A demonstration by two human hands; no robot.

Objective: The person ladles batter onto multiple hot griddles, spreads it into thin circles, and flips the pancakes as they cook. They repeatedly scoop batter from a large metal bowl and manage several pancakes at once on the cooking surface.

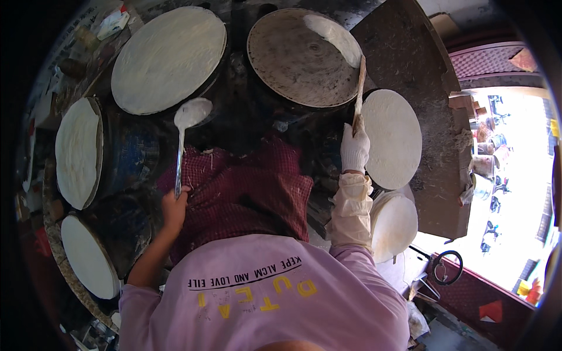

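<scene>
My left hand (174, 207), bare, is closed on the metal handle of a ladle (193, 112) whose bowl holds white batter; it hangs by the near edge of a round griddle fully covered with a pale sheet of batter (169, 59). In my right hand (356, 147), which wears a white knit glove, is a wooden spreader (361, 87). The spreader's far end meets a crescent of white batter (338, 39) along the right rim of a dark round griddle (303, 61). The rest of that griddle's surface shows brown and bare.
Two covered griddles (78, 153) (88, 259) stand at the left, another (393, 139) close to my right hand. A stack of round flatbreads (394, 226) lies beside my right sleeve. A large brown board (421, 131) stands behind at the right.
</scene>
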